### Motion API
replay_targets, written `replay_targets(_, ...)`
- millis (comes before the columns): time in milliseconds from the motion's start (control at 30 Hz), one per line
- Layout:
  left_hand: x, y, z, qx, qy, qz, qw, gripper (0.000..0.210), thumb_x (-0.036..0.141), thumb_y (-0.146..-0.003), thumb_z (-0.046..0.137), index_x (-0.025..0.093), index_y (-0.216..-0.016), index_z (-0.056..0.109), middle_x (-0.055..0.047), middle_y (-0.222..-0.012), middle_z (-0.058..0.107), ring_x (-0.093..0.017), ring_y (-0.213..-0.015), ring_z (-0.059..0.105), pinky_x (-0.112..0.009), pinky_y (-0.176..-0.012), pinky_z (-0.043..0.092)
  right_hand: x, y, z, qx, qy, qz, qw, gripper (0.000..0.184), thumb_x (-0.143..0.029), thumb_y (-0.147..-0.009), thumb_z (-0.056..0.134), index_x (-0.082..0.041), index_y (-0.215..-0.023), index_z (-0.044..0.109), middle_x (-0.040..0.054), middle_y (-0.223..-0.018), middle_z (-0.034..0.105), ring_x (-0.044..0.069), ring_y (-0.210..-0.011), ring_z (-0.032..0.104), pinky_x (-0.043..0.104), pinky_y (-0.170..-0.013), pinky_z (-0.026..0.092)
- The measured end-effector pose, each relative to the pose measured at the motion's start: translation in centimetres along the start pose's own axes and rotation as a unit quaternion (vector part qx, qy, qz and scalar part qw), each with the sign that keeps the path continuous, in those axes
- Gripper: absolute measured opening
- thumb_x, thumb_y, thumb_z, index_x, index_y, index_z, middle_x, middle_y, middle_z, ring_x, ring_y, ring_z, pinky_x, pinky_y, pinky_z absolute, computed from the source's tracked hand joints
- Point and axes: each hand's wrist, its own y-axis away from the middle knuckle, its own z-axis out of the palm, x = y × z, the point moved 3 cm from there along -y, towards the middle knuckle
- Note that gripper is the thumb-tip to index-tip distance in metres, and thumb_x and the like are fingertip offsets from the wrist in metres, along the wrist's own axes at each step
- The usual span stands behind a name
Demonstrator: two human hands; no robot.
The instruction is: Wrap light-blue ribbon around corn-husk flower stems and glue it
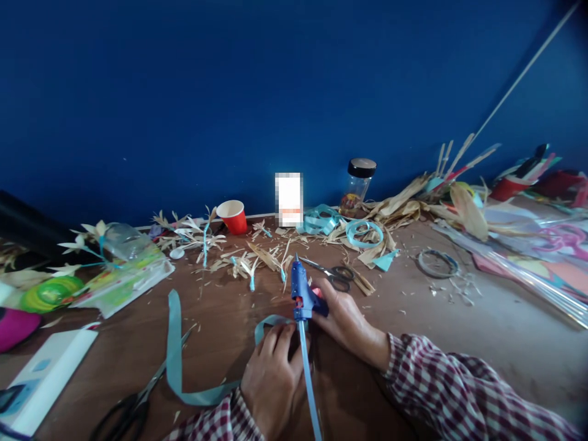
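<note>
right grip: wrapped round glue gun; left grip: at ribbon, pinch unclear; seemingly gluing; next needs steady aim.

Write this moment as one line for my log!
Right hand: grips blue glue gun | Glue stick: out its back | Left hand: at blue-green ribbon | Around: nearer scissors, red cup

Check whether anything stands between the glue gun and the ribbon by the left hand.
Nothing visible stands between the glue gun and the nearest exposed ribbon, but the left hand hides some of it.
</note>
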Motion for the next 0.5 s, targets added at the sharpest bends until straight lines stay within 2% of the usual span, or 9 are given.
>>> replay_targets(267,-0.1,0.3,-0.3,0.013,-0.014,0.021,1.000,0.035,0.022,-0.074,0.062,0.030,-0.108,0.062,-0.007,-0.112,0.061,-0.027,-0.101,0.054,-0.037,-0.078,0.051,0.2,0.1,0.3,0.003,0.003,-0.007,1.000,0.025,-0.026,-0.078,0.061,-0.021,-0.098,0.046,0.0041,-0.084,0.065,0.019,-0.073,0.062,0.024,-0.062,0.043)
replay_targets(400,0.0,0.3,-0.5,0.028,-0.007,0.026,0.999,0.029,0.029,-0.079,0.057,0.031,-0.107,0.062,-0.007,-0.111,0.061,-0.027,-0.099,0.055,-0.038,-0.075,0.051,0.1,0.0,-0.1,0.017,-0.073,-0.007,0.997,0.034,-0.023,-0.076,0.063,-0.022,-0.106,0.045,0.0023,-0.090,0.065,0.017,-0.077,0.060,0.024,-0.067,0.044)
replay_targets(500,0.2,0.2,-0.6,0.037,0.011,0.010,0.999,0.027,0.033,-0.080,0.054,0.031,-0.106,0.062,-0.008,-0.112,0.061,-0.027,-0.099,0.054,-0.040,-0.076,0.050,0.1,0.3,-1.1,0.033,-0.140,0.005,0.990,0.041,-0.022,-0.073,0.066,-0.022,-0.109,0.047,0.0001,-0.087,0.063,0.014,-0.072,0.057,0.023,-0.065,0.044)
